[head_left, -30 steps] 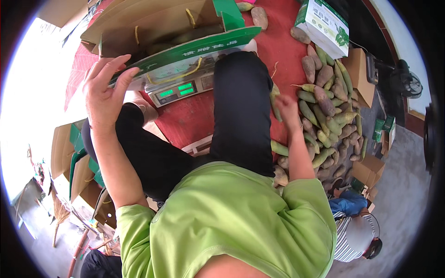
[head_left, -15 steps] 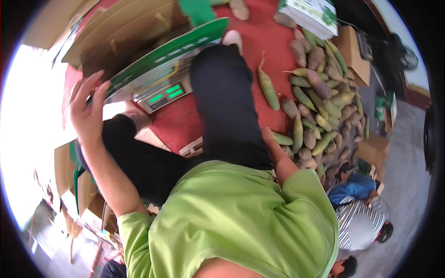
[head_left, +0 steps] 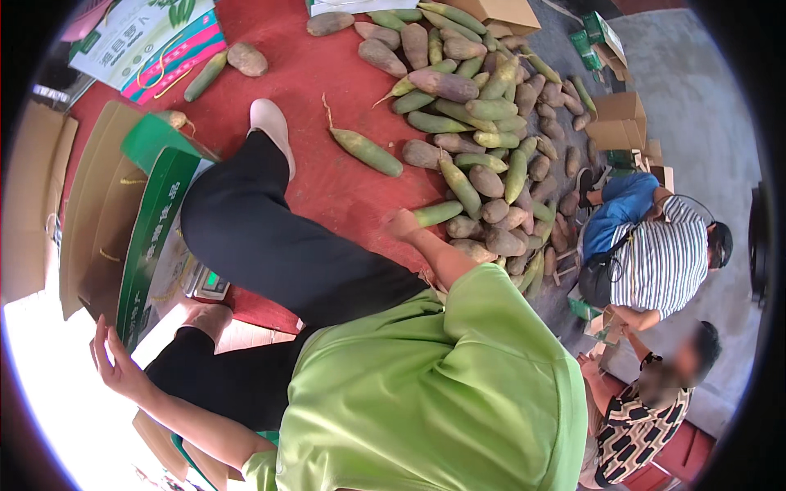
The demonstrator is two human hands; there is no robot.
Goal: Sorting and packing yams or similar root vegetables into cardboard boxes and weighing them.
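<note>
Below — red floor mat (head_left: 327, 176), radish pile (head_left: 483, 139); left hand (head_left: 119, 368) fingers spread by green-edged carton (head_left: 151, 237); right hand (head_left: 403, 222) on radish (head_left: 438, 213) — finger state unclear.

Red floor mat (head_left: 327, 176); green and purplish-brown radishes (head_left: 479, 123); green-and-tan cardboard box (head_left: 123, 221); lime-green shirt (head_left: 426, 393); black trousers (head_left: 270, 245); co-worker's striped shirt (head_left: 659, 262).

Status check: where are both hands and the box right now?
Left hand open, at the green-and-brown carton. Right hand beside a green radish at the radish pile. Scale half hidden.
</note>
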